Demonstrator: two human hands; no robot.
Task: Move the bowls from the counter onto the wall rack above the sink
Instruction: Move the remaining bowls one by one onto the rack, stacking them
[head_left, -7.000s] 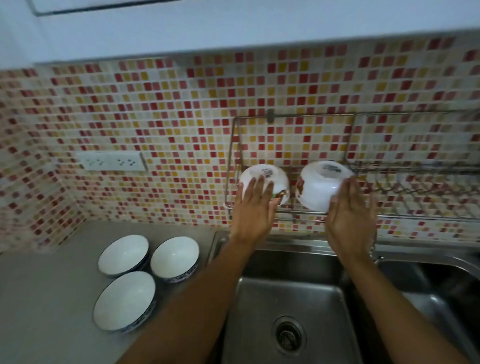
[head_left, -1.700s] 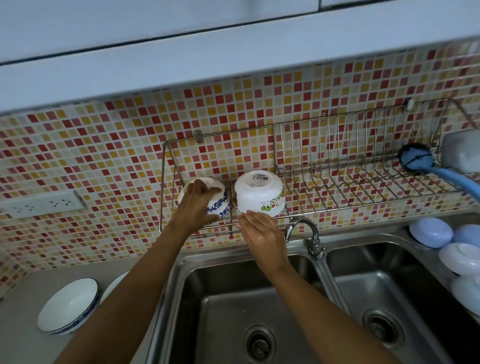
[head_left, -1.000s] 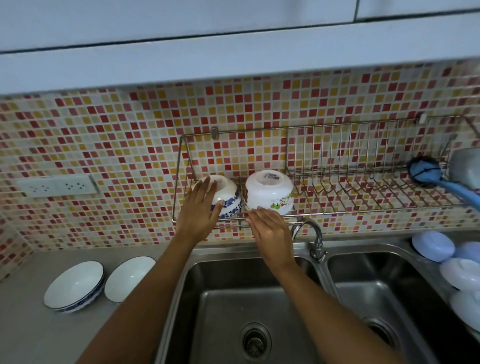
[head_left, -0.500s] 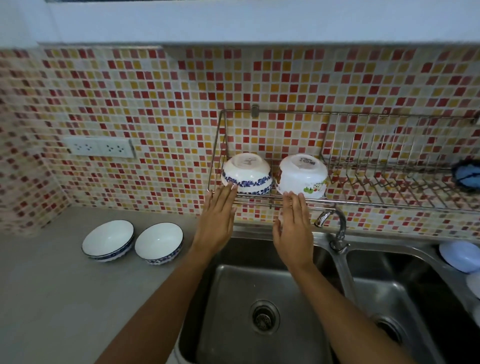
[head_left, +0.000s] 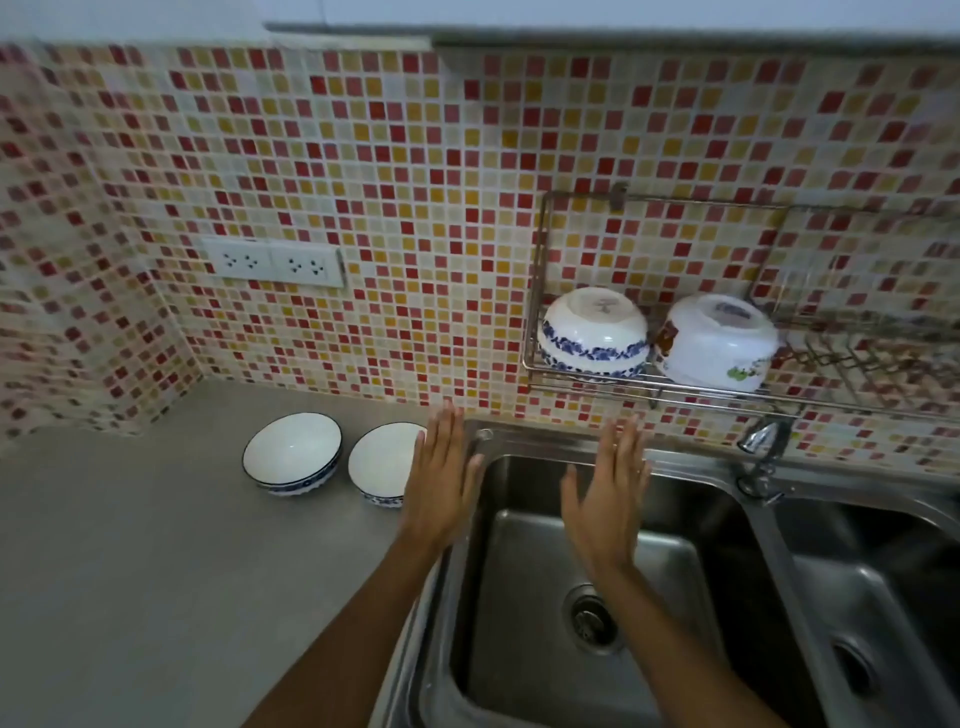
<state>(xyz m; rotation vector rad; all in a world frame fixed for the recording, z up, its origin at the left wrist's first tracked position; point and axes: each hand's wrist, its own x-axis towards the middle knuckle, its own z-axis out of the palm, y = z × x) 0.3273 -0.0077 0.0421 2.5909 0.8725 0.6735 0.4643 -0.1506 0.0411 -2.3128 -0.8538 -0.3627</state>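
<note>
Two white bowls with blue rims stand upright on the grey counter: one bowl (head_left: 292, 452) to the left, the other bowl (head_left: 383, 462) beside the sink, partly behind my left hand. On the wire wall rack (head_left: 535, 291) a blue-patterned bowl (head_left: 592, 332) and a white plastic bowl (head_left: 714, 343) rest upside down, side by side. My left hand (head_left: 441, 475) is flat and open above the sink's left rim, holding nothing. My right hand (head_left: 610, 493) is open over the left basin, also holding nothing.
A steel double sink (head_left: 587, 613) with a drain fills the lower right, and a tap (head_left: 758, 441) stands between the basins. A white socket strip (head_left: 275, 262) sits on the mosaic tile wall. Grey counter (head_left: 130, 571) spreads to the left.
Both hands have dropped away from the rack and shifted left, now over the sink edge. The view has swung left, and the two bowls stay on the rack.
</note>
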